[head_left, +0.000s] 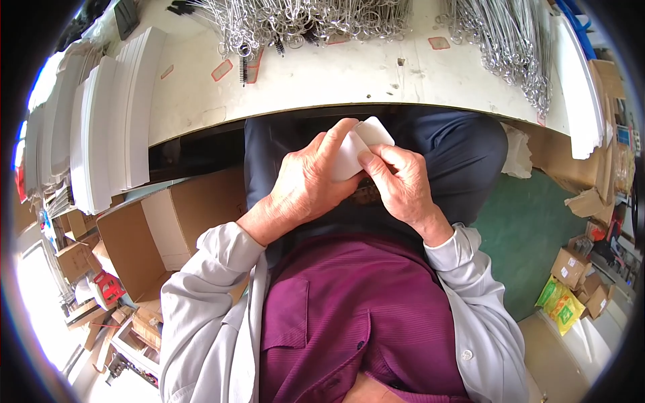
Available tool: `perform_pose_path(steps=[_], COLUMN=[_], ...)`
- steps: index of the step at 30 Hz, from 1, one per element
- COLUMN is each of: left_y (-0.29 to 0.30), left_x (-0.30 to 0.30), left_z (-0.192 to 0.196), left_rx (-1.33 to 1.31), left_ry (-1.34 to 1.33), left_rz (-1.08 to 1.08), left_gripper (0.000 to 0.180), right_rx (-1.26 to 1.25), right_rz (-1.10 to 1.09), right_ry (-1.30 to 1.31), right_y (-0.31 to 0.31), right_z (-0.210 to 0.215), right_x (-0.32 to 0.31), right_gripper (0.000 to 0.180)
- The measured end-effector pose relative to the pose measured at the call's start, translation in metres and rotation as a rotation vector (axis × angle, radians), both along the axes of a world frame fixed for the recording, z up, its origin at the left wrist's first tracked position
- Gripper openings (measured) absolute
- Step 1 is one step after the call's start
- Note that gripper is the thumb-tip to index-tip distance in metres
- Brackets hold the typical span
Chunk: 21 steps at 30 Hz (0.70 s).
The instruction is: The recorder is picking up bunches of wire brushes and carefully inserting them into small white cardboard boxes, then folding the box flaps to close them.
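Note:
Over my lap, just in front of the table edge, both hands hold small white cards (349, 156) with rounded corners. They look like at least two pieces, one angled out behind the other. My left hand (308, 173) is closed around the left side, with its fingers partly hidden behind the cards. My right hand (402, 176) pinches the right side, its thumb lying on the front face. How many cards there are, I cannot tell.
On the white table (309, 87) lies a heap of looped wire brushes (302, 23), with another bundle of wires (507, 47) to the right. Long white folded card strips (131, 107) stand at left, more (579, 94) at right. An open cardboard box (144, 235) sits lower left.

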<state>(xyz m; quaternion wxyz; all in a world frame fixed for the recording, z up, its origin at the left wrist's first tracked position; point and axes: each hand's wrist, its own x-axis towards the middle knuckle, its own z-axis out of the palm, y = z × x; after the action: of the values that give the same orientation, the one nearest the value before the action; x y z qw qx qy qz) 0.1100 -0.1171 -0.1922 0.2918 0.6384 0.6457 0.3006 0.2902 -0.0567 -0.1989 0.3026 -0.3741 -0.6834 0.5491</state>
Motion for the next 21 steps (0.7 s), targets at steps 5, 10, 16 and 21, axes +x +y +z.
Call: perform_pose_path(steps=[5,10,16,21], left_y=[-0.001,0.0,-0.001,-0.002], left_x=[0.0,-0.001,-0.002,-0.001], left_z=[0.0,-0.003,-0.002,-0.003], left_rx=[-0.042,-0.076,-0.099,-0.066], left_ry=[-0.023,-0.031,-0.059,-0.045], left_rz=[-0.012,-0.021,-0.034,-0.032], left_gripper=[0.078,0.074,0.07,0.067], right_rx=[-0.052,-0.098,-0.049,0.004], right_rz=[-0.017,-0.024,-0.001,-0.007], right_ry=[0.019,0.028,-0.009,0.016], right_y=[-0.004,-0.009,-0.011,-0.012], right_z=[-0.007,-0.007,-0.008,-0.011], right_x=[0.0,-0.002,-0.002,-0.004], right_gripper=[0.022,0.023,0.021,0.016])
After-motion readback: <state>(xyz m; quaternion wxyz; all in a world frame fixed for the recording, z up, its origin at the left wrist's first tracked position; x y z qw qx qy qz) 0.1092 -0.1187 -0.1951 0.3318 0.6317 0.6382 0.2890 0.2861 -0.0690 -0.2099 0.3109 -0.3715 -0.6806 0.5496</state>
